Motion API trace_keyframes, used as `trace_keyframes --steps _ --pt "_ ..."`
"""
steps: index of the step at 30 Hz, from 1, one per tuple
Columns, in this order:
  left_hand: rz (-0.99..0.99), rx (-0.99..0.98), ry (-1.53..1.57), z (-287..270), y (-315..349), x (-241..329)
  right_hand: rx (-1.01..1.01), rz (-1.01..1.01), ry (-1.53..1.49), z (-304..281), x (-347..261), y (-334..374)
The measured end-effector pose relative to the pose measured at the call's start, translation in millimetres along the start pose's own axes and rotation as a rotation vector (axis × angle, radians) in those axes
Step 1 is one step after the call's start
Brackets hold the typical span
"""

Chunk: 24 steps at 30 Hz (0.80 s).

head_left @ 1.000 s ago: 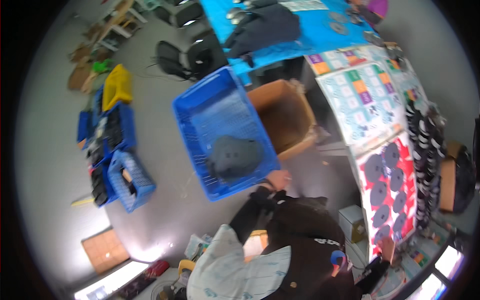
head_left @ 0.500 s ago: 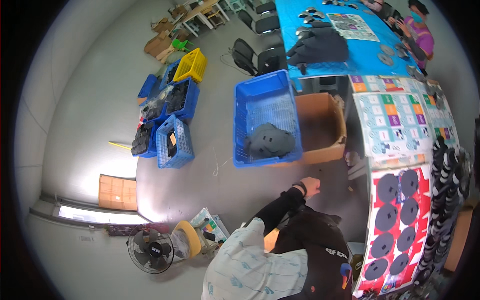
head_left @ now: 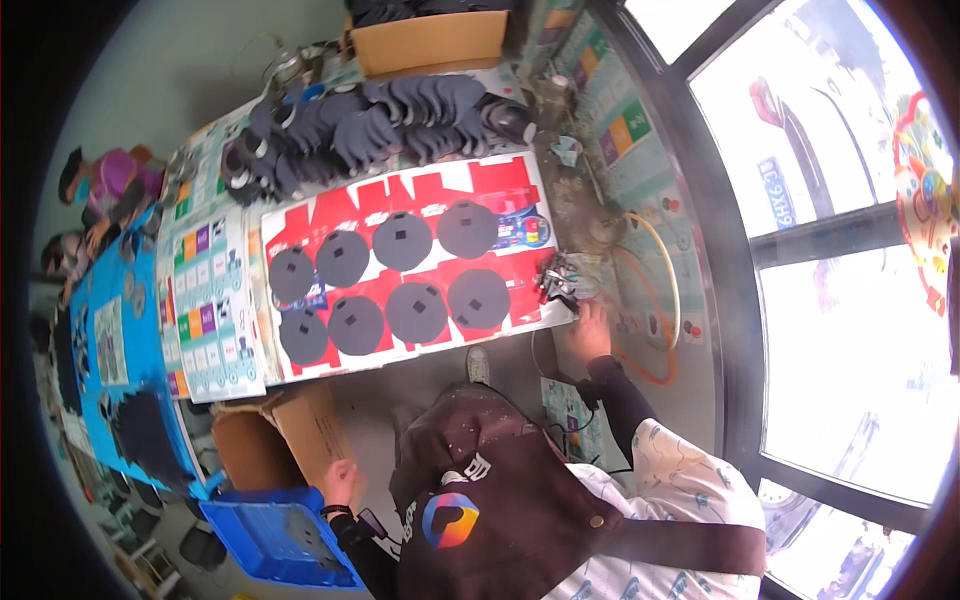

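My right hand (head_left: pixel 590 333) is at the front right corner of the table, fingers stretched toward a metal tool with a black handle (head_left: pixel 560 282); the tool's exact kind is hard to make out. A small gap or light touch between them cannot be told apart. My left hand (head_left: pixel 341 483) hangs low with loosely curled fingers and nothing visible in it, beside a cardboard box (head_left: pixel 325 432) and above a blue crate (head_left: pixel 235 530). Several dark grey round discs (head_left: pixel 417 312) with small square marks lie in two rows on red printed card sheets (head_left: pixel 515 185).
Stacked dark grey curved pieces (head_left: pixel 365 135) line the table's back, with an open carton (head_left: pixel 430 42) behind. An orange hose (head_left: pixel 645 375) and a yellow hose (head_left: pixel 675 290) hang at right by the window. People sit by a blue table (head_left: pixel 130 425) at far left.
My view has swung from the floor crates to the table with the discs. My right hand has come into view at the table corner; my left hand remains low near the blue crate.
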<state>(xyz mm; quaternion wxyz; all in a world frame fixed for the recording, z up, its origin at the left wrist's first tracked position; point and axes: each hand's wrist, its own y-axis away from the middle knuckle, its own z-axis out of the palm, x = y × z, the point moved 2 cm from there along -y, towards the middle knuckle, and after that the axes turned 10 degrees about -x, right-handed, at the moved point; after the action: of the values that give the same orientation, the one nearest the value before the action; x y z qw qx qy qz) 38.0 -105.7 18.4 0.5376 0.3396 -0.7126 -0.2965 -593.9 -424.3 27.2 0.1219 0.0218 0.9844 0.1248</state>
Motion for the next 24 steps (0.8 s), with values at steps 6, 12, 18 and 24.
trace_keyframes --steps 6,12,18,24 --pt "0.065 -0.010 0.005 5 -22 83 0.113 -0.084 0.059 -2 -7 -53" --pt "0.046 0.038 -0.015 22 -3 108 -0.029 0.067 0.304 31 -20 -92" --pt "0.055 0.018 0.043 31 11 33 0.125 -0.123 -0.088 -22 -37 -45" --pt "0.024 -0.077 0.142 23 0 10 -0.660 0.140 -1.303 -57 -88 -6"
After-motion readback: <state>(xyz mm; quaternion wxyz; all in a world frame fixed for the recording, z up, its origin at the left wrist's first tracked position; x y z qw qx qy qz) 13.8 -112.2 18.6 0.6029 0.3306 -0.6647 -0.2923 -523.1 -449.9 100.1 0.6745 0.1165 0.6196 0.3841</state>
